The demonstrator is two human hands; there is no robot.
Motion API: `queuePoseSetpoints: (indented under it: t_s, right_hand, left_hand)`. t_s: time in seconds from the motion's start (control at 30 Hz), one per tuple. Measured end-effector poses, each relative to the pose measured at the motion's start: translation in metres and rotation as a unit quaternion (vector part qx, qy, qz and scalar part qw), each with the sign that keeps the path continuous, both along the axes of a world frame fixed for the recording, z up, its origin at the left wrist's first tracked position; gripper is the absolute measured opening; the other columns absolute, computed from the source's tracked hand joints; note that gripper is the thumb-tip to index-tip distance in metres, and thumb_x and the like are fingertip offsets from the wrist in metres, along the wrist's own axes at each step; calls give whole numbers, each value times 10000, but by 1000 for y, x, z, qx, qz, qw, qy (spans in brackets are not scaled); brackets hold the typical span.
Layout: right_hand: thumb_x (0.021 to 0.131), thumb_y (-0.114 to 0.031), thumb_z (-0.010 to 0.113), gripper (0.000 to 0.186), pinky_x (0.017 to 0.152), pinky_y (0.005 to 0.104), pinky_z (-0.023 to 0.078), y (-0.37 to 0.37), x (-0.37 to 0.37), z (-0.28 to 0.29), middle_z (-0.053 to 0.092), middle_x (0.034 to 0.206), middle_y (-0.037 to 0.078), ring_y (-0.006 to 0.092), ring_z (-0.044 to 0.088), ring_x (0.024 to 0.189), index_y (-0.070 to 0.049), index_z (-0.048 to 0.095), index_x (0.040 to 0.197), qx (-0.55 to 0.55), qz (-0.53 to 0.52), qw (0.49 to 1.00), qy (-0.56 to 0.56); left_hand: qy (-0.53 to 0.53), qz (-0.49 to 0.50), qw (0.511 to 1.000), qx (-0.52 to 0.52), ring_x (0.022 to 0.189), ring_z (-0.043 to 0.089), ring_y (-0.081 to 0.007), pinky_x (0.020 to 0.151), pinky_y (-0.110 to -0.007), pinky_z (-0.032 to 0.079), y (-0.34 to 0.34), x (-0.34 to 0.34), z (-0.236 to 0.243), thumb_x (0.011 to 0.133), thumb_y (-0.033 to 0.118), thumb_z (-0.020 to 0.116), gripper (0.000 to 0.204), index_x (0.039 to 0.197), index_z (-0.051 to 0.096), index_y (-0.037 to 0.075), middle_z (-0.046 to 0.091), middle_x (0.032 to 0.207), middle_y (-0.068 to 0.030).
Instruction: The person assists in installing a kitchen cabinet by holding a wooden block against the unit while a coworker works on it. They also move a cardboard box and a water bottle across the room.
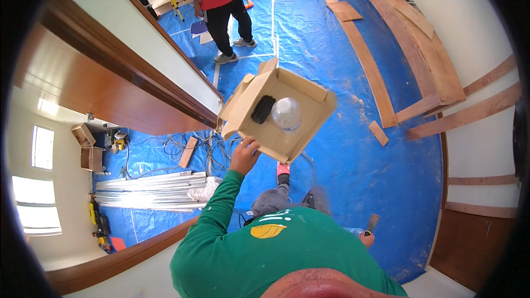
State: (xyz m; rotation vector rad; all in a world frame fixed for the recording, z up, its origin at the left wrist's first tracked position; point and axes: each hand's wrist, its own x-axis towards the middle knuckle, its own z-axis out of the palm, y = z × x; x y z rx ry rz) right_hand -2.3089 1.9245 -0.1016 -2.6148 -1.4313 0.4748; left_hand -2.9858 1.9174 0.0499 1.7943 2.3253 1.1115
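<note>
My left hand point(244, 156) grips the near left edge of an open cardboard box point(316, 126), which is tilted in front of me. Inside the box lie a clear plastic bottle point(286, 114), seen end-on, and a black oblong object point(263, 109) whose kind I cannot make out. Low at my right side, my right hand point(366, 238) is closed around a putty knife point(374, 222), its blade pointing up and away. Against that same hand shows a pale blue, clear-looking item point(355, 232), mostly hidden by my body.
Blue sheeting point(353, 187) covers the floor. A person point(223, 11) in a red shirt stands ahead. Wooden planks point(364, 60) and a long wooden frame point(419, 49) line the right. Beside the doorway at left lie metal profiles point(149, 187) and tangled cables point(204, 149).
</note>
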Motion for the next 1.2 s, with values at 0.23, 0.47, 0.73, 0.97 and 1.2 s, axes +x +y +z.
queuePoseSetpoints:
  t_s: [0.23, 0.47, 0.73, 0.97, 1.2]
  right_hand:
    - [751, -193, 819, 405, 855, 536, 522, 89, -7, -37, 703, 1007, 244, 450, 668, 953, 42, 677, 1049, -68, 13, 997, -23]
    - [782, -200, 760, 299, 774, 512, 538, 267, -67, -42, 726, 925, 233, 431, 689, 870, 35, 703, 959, 8, 33, 999, 17]
    - [780, -240, 833, 361, 791, 466, 533, 488, -75, -10, 711, 939, 209, 380, 687, 885, 27, 714, 992, 205, -11, 973, 102]
    - [779, -275, 827, 501, 926, 489, 495, 538, -123, 21, 634, 1120, 213, 407, 619, 1052, 13, 666, 1157, 69, -16, 997, 32]
    - [774, -273, 821, 475, 873, 510, 519, 536, -160, 20, 648, 1146, 234, 423, 642, 1031, -2, 678, 1137, 32, -80, 996, 28]
  left_hand:
    - [25, -34, 999, 6, 912, 667, -332, 784, -430, 569, 155, -44, 7, 726, 46, 771, 247, 933, 645, 94, 634, 1026, -89]
    - [29, -14, 999, 19, 937, 664, -331, 800, -422, 565, 305, -47, 13, 703, 42, 790, 268, 930, 659, 95, 642, 1029, -99]
    - [-8, -28, 998, 49, 943, 658, -331, 812, -426, 540, 427, -19, 9, 697, -1, 798, 272, 927, 673, 71, 657, 1021, -107]
    - [-14, -80, 996, 49, 943, 657, -320, 804, -411, 538, 536, -24, 38, 732, 27, 796, 215, 903, 673, 73, 656, 999, -102]
    - [-16, -115, 993, 24, 947, 656, -323, 798, -418, 537, 627, -78, 21, 727, 5, 784, 231, 916, 672, 78, 651, 1012, -99]
